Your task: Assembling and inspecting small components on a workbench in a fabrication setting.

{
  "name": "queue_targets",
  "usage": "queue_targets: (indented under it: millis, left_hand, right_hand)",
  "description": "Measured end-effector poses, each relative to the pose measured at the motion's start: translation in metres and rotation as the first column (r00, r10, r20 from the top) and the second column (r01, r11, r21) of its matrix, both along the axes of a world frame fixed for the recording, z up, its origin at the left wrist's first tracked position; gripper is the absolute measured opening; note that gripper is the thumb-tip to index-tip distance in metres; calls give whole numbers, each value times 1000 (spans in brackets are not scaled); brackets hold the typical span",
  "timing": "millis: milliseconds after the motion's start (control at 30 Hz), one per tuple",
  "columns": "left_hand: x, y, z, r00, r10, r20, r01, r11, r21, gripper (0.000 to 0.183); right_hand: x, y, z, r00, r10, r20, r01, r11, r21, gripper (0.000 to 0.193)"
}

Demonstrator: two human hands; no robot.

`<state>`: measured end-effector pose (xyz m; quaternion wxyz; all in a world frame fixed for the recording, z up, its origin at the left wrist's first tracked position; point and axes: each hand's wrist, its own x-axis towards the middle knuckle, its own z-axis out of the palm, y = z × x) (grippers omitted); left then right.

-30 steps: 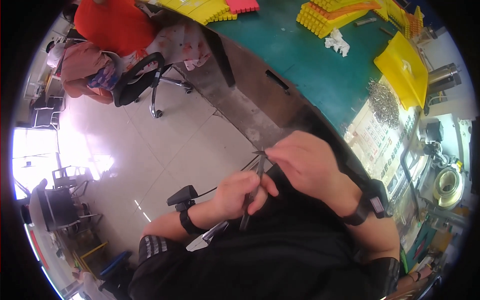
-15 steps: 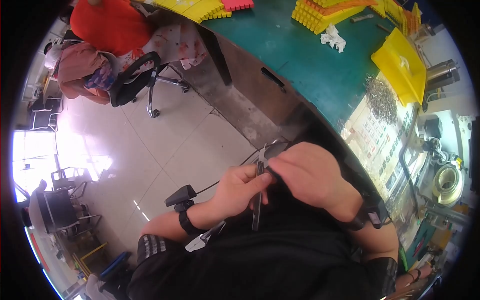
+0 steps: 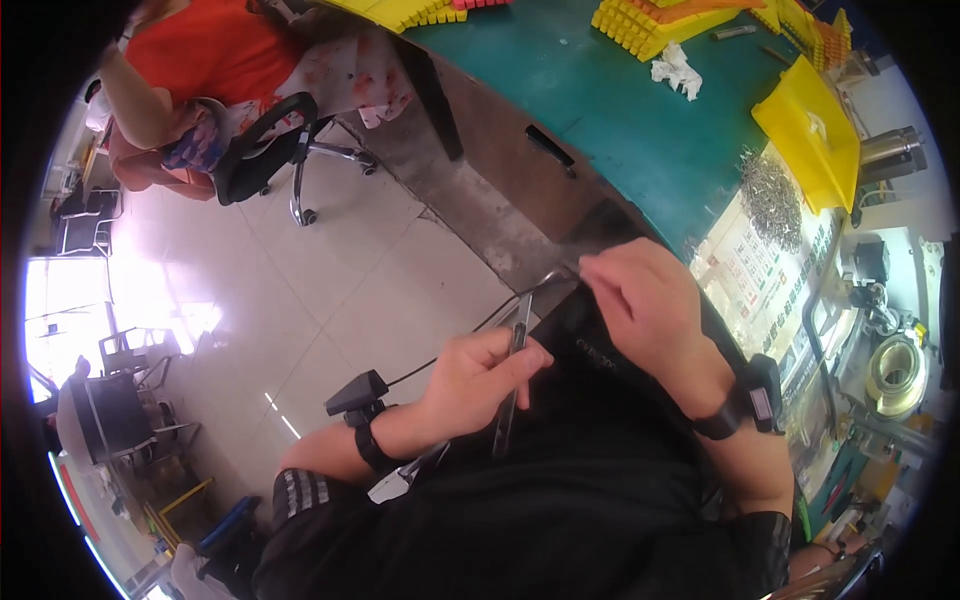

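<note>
My left hand (image 3: pixel 472 385) is closed around a slim dark strip-like tool (image 3: pixel 517 345) with a pale metal tip. The tool stands nearly upright in front of my black shirt, its thumb side toward me; its exact kind is unclear. My right hand (image 3: pixel 645 305) is up to the right of the tool's tip, apart from it. Its fingertips are pressed together, and whatever they may hold is too small or hidden to make out. Both wrists carry black bands with small devices.
At right is a green worktable (image 3: pixel 640 140) with a yellow tray (image 3: pixel 810 135), a pile of small metal pieces (image 3: pixel 770 205), crumpled white tissue (image 3: pixel 677 70) and yellow blocks (image 3: pixel 630 30). Machine parts (image 3: pixel 893 365) stand at far right. A person in red (image 3: pixel 215 50) sits at upper left.
My right hand has moved up and right, away from the tool in my left hand. My left hand stays almost in place. The seated person's arm has come into view.
</note>
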<state>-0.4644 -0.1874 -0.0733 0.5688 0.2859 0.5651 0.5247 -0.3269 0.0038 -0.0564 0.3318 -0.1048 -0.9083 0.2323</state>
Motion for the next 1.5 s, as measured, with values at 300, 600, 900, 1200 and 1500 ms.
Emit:
queue_targets:
  millis: [300, 600, 900, 1200, 1500]
  left_hand:
    - [-5, 13, 3, 994, -102, -27, 104, 992, 76, 26]
    - [24, 69, 4, 993, -93, -78, 116, 923, 368, 22]
    - [69, 107, 61, 806, -17, -591, 411, 735, 540, 31]
    - [96, 117, 57, 718, 52, -694, 529, 608, 592, 20]
    - [81, 108, 38, 906, -288, -311, 376, 884, 276, 24]
  right_hand:
    - [49, 9, 30, 984, -177, 32, 179, 979, -102, 18]
    - [126, -5, 49, 972, -195, -134, 213, 968, 135, 32]
    - [160, -8, 49, 950, -157, -269, 226, 941, 251, 28]
    - [175, -30, 35, 938, -206, -278, 166, 973, -161, 29]
    - [216, -14, 49, 893, -443, -78, 432, 893, -127, 21]
